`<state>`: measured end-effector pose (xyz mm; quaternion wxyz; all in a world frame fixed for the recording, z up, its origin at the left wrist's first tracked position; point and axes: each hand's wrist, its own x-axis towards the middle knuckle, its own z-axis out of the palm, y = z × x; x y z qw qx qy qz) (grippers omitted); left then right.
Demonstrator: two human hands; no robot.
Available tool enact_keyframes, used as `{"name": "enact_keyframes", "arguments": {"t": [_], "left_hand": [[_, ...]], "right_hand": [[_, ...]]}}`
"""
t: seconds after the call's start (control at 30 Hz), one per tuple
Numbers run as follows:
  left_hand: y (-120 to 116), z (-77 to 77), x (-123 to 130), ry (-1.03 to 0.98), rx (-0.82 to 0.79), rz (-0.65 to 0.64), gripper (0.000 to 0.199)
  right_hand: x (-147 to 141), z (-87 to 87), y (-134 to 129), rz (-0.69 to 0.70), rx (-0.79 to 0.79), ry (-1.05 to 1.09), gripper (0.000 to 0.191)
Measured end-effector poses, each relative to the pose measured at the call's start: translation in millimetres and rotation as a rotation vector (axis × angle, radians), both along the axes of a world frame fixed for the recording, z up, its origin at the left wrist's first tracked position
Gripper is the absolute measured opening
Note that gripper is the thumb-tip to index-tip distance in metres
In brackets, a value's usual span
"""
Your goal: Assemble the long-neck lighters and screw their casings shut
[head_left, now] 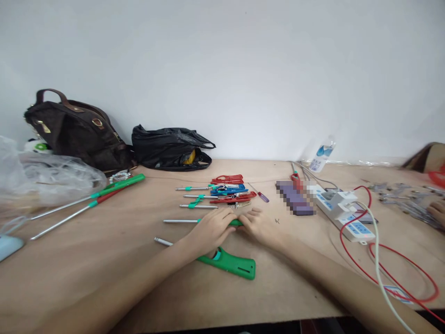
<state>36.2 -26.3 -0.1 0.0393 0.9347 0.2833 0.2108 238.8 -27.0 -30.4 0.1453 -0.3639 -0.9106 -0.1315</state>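
Both my hands are on one green long-necked gas lighter (181, 221) lying on the table. My left hand (216, 226) covers the front of its handle, with the metal tube pointing left. My right hand (257, 226) is closed at the handle's rear end, and only a little green shows between the hands. Under my left forearm lies another green lighter (231, 263), its trigger side partly hidden. Beyond my hands are disassembled lighters: red handle shells (227, 179), blue handle parts (229, 189) and metal tubes with teal pieces (198, 206). A small purple-handled screwdriver (263, 197) lies behind my right hand.
At left are two long lighters (120, 185), a clear plastic bag (59, 181) and a dark backpack (76, 130). A black bag (167, 146) and water bottle (322, 155) stand by the wall. Right: a power strip (358, 227), red cable (413, 255), metal parts (406, 199) and another person's hand (437, 212).
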Motion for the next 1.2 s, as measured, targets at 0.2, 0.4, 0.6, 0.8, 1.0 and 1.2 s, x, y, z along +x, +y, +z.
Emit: {"name": "enact_keyframes", "arguments": {"t": [0.2,0.4,0.6,0.8,1.0,1.2], "left_hand": [[13.6,-11.2,3.5,0.114,0.091,-0.055,0.013],[17.2,-14.5,-0.5,0.2,0.21,-0.121,0.016],[15.7,-10.6,-0.4,0.203,0.184,-0.115,0.017],[15.6,-12.4,-2.1,0.182,0.163,-0.105,0.018],[16.1,-13.6,-2.2,0.159,0.151,-0.106,0.017],[15.5,-14.0,-2.8,0.138,0.151,-0.104,0.017]], "right_hand": [[14.7,9.3,7.9,0.044,-0.072,0.134,0.016],[74.7,41.9,13.7,-0.436,-0.286,0.111,0.018],[84.7,38.0,7.2,-0.621,-0.504,-0.098,0.013],[72.6,35.0,3.3,-0.563,-0.518,-0.194,0.024],[70.4,32.6,7.7,-0.539,-0.497,-0.217,0.024],[40.3,31.1,15.5,-0.355,-0.397,0.066,0.019]]}}
